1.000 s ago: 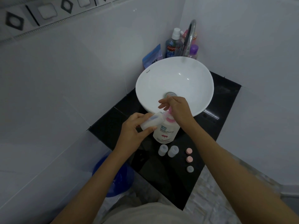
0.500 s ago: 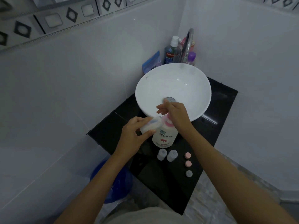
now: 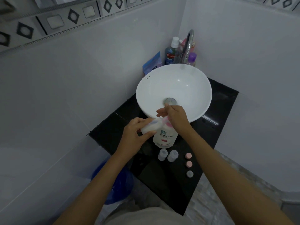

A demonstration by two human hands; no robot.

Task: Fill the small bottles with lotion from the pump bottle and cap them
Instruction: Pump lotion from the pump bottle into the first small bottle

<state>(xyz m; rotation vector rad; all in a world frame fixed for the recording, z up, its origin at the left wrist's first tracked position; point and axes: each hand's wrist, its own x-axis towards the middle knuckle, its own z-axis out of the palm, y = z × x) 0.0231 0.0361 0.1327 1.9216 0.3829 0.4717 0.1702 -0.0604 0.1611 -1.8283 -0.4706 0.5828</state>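
1. The small bottle [image 3: 151, 126] being filled lies in the left hand [image 3: 134, 135], tipped nearly on its side, its long axis running left to right with the mouth toward the pump bottle [image 3: 165, 135]; whether the mouth sits exactly under the spout is hidden by the fingers.
2. The left hand's fingers and thumb curl round that bottle's body, holding it just beside the pump bottle's neck.
3. The right hand [image 3: 176, 118] rests on top of the pink pump head, fingers loosely bent over it; it looks set to press down.
4. The pump bottle stands upright on the black counter [image 3: 219, 111], touching the front of the white basin [image 3: 173, 88]. Its label reads "Shokubutsu".
5. Two more small bottles [image 3: 168, 155] stand open just in front of it, and three caps [image 3: 188, 164], two pink and one grey, lie in a row to their right.
6. Behind the basin a mouthwash bottle [image 3: 170, 54] reads "Colgate Plax"; the basin rim carries a small mark, possibly "Kassa".
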